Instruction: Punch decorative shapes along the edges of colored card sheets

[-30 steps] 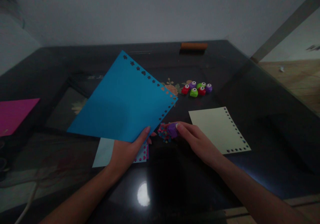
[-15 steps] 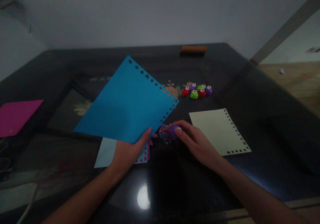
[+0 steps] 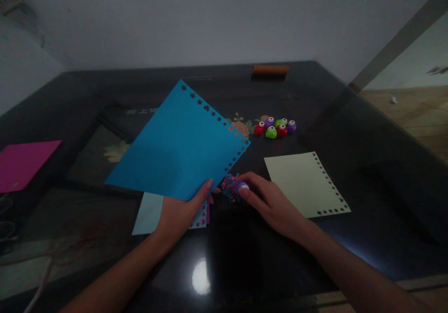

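Between thumb and fingers, my left hand (image 3: 187, 208) grips a blue sheet of paper (image 3: 175, 145) by its lower corner. Star, heart and flower holes run along two of the sheet's edges. My right hand (image 3: 271, 201) is closed around a small purple craft punch (image 3: 241, 187), just right of the sheet's lower right edge and apart from it. Below the punch lies a pile of pink and blue paper cutouts (image 3: 229, 182). Under my left hand is a pale sheet with punched edges (image 3: 149, 215), over a pink one that shows only as a strip.
Several red, green and purple punches (image 3: 271, 132) stand together beyond my right hand. A cream sheet with punched edges (image 3: 294, 182) lies to the right. A pink sheet (image 3: 28, 163) is at far left, and a brown cylinder (image 3: 270, 69) at the back of the dark glossy table (image 3: 231, 261).
The purple punch has turned in my right hand, so more of its white part shows. My left hand and the blue sheet have stayed almost still.
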### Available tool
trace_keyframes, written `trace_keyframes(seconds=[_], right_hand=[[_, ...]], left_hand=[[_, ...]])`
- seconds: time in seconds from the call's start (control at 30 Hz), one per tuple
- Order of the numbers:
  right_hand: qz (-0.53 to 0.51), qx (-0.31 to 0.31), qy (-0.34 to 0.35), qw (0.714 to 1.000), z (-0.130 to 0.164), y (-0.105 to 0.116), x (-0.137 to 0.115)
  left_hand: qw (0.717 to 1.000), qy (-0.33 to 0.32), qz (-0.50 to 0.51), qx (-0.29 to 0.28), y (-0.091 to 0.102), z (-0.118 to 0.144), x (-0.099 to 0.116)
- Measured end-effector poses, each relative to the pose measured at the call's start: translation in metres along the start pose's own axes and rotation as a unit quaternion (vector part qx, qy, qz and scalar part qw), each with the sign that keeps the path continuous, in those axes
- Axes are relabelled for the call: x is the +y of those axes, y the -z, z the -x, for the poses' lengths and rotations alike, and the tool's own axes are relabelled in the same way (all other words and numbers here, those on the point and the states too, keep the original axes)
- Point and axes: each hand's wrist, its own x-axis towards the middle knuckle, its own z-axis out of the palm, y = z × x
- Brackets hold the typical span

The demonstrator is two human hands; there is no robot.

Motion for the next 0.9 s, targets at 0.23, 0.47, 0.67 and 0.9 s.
trace_keyframes(seconds=[0.23, 0.47, 0.67, 0.9], right_hand=[[0.014, 0.012, 0.003, 1.000, 0.000, 0.001, 0.003], [-0.025, 0.060, -0.009, 0.998, 0.000, 0.001, 0.003], [-0.138, 0.100, -0.034, 0.985, -0.006, 0.005, 0.008], [-0.193, 0.110, -0.013, 0.975, -0.008, 0.004, 0.017]], left_hand=[[1.000, 0.012, -0.006, -0.008, 0.000, 0.000, 0.001], [1.000, 0.011, -0.004, 0.001, -0.001, 0.001, -0.002], [1.000, -0.011, 0.018, 0.012, -0.003, -0.001, -0.006], [0.999, -0.011, 0.041, 0.016, -0.002, -0.010, -0.010]])
